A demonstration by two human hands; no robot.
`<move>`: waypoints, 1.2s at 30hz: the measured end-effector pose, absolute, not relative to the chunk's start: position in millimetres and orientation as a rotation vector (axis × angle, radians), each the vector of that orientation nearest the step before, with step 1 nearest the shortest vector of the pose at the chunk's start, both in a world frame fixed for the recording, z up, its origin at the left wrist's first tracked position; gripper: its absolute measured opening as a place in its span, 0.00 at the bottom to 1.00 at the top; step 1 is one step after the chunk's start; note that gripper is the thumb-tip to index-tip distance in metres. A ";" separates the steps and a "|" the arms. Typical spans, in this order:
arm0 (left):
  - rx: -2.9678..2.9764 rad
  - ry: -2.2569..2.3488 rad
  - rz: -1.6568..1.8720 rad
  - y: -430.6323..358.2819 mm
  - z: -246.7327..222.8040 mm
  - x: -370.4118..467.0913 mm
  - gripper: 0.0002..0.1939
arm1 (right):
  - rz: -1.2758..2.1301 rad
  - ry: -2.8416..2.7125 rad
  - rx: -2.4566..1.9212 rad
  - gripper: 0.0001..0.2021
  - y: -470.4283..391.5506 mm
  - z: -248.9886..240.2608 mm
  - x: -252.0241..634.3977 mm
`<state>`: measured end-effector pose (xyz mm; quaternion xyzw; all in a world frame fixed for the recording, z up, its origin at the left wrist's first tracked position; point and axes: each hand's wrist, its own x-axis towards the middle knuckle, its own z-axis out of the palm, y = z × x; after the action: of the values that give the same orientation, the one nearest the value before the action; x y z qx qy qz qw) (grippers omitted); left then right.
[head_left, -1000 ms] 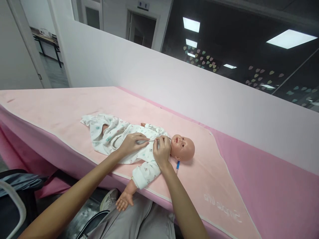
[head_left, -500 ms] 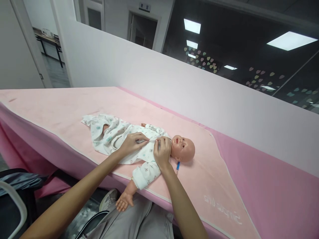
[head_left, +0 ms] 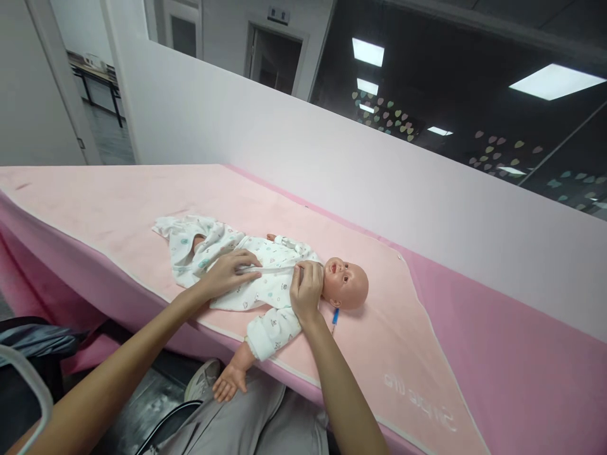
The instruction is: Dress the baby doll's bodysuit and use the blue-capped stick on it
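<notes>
Leftmost, the patterned garment (head_left: 270,294) bunches loosely about the legs of the doll (head_left: 348,284), which lies on its back across the pink mat (head_left: 398,341), head to our right. We would leave that slack there, so nothing tugs the cloth under our fingers. Next comes our left hand (head_left: 230,275), resting on the belly; its thumb and forefinger stand a little apart along a raised fold (head_left: 275,270), and whether they nip it we cannot tell. A light touch at the tips should serve better than a whole-hand grip, since thin cloth likely creases easily. Below, the near sleeve (head_left: 270,332) reaches past the mat's edge; we do well to spare it any weight. Farther right, our right hand (head_left: 306,294) curls at the neckline, fingers together, their hold on the cloth hidden from us. We judge it a good anchor, provided we don't press the neck. Just beyond lies a blue-ended item (head_left: 336,315), best left clear of our wrist.
</notes>
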<state>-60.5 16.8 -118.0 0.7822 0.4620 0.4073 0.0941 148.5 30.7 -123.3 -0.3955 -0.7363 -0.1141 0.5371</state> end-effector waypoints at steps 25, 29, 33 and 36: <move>2.158 1.466 1.350 4.7 -126.0 -58.2 0.15 | -0.263 -1.779 -0.989 0.08 31.0 -122.2 148.6; 2.166 1.483 1.381 5.1 -127.0 -57.2 0.13 | -0.270 -1.777 -0.988 0.08 30.7 -121.1 148.8; 2.156 1.447 1.387 6.0 -127.2 -60.0 0.14 | -0.271 -1.777 -0.986 0.08 30.2 -120.7 148.6; 2.127 1.429 1.388 7.1 -127.2 -63.0 0.14 | -0.272 -1.777 -0.987 0.08 30.4 -121.4 148.0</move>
<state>-63.0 7.1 -127.2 0.7250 0.4873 0.4733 0.1133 148.0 30.4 -121.4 -0.4114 -0.7408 -0.1133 0.5187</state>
